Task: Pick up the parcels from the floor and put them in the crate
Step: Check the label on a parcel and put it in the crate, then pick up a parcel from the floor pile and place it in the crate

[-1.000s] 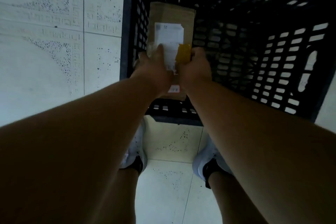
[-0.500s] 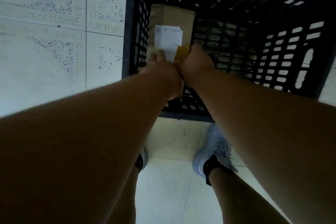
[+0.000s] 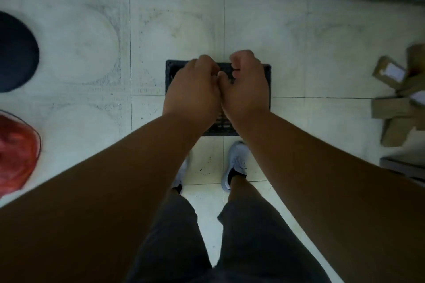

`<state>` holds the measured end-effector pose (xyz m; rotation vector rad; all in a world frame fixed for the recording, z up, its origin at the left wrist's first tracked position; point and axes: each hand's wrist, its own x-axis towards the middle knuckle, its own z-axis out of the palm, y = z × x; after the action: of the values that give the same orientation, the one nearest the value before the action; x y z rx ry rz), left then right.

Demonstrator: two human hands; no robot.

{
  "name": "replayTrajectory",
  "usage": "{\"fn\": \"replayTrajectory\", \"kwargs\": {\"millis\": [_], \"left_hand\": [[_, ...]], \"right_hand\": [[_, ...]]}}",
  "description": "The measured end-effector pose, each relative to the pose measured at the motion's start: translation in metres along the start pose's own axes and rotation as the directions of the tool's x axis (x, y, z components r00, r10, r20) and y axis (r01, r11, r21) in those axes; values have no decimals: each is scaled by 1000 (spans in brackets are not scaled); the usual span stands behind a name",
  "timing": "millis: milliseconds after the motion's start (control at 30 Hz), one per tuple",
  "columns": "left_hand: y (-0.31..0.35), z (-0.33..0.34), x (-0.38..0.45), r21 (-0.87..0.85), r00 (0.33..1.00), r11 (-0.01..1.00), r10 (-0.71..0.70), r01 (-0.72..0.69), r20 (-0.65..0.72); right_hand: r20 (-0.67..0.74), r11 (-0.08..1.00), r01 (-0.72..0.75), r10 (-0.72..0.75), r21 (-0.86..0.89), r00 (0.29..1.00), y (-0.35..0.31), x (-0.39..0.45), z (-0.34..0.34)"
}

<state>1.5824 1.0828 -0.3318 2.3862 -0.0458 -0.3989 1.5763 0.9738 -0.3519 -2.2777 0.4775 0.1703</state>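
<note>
Hands, your two: left hand [image 3: 193,94] and right hand [image 3: 247,89], loosely curled, empty, above one crate [image 3: 170,71]; parcels [image 3: 400,99] aside, count unclear.

The person wears dark grey shorts [image 3: 250,243] and pale grey lace-up trainers [image 3: 236,163] with dark ankle socks [image 3: 234,173]; both forearms are bare, without sleeves.

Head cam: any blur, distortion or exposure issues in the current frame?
Head view: dim, arms underexposed against the pale floor; motion blur on the parcels at right and the red bag at left; wide-angle bending at the edges; both hands, left and right, fairly sharp and hiding most of the crate.
</note>
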Motion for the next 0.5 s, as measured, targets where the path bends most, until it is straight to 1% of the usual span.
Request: {"fn": "replayTrajectory", "kwargs": {"millis": [67, 133, 267, 333, 400, 433, 500], "left_hand": [[37, -36, -16, -33, 998, 998, 45, -47, -49], [71, -66, -30, -48, 991, 992, 113, -117, -75], [136, -108, -48, -26, 950, 952, 302, -304, -81], [172, -120, -56, -26, 901, 904, 423, -427, -93], [213, -124, -67, -14, 828, 833, 549, -554, -110], [234, -124, -74, -7, 797, 801, 594, -599, -111], [276, -117, -90, -9, 759, 761, 646, -649, -85]], "right_hand": [[-54, 998, 49, -51, -29, 997, -36, -19, -46], [-137, 997, 70, -74, -34, 988, -65, -37, -90], [-318, 999, 34, -20, 41, 948, -102, -75, -166], [-404, 997, 19, 11, 71, 915, -111, -93, -203], [-494, 994, 16, 39, 106, 869, -114, -110, -240], [-535, 993, 16, 49, 115, 843, -113, -118, -258], [-609, 994, 14, 55, 108, 791, -105, -134, -293]]}}
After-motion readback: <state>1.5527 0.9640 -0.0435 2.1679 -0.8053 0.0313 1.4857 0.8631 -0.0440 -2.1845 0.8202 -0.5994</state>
